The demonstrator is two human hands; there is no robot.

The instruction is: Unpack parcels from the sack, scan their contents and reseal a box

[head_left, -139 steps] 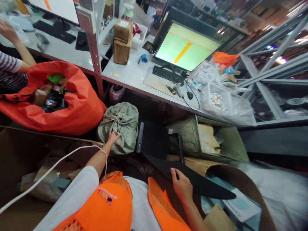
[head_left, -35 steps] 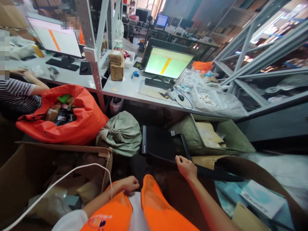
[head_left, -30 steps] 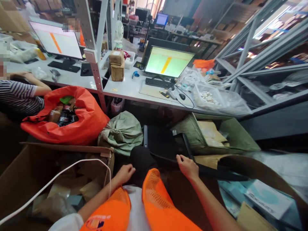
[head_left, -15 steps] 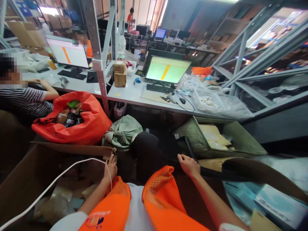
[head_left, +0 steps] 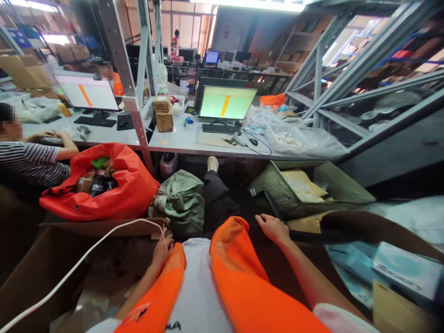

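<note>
My left hand is at the corner of a brown cardboard box, its fingers bent over the edge. A white cable arcs across that box and passes by this hand. Packets lie inside the box, partly in shadow. On the other side, my right hand rests with curled fingers on a dark edge; what is under the fingers is hidden. Between the hands, my leg in dark trousers stretches forward to a light shoe beneath the desk.
An orange bag of packages and a tied green sack stand at front left. A green bin holds envelopes at right, near a blue-white carton. Ahead, a desk bears a monitor. A person in stripes sits left.
My leg has straightened forward, bringing the shoe into sight below the desk. The view has shifted slightly. Both hands stay near the same places, the left fingers now more bent.
</note>
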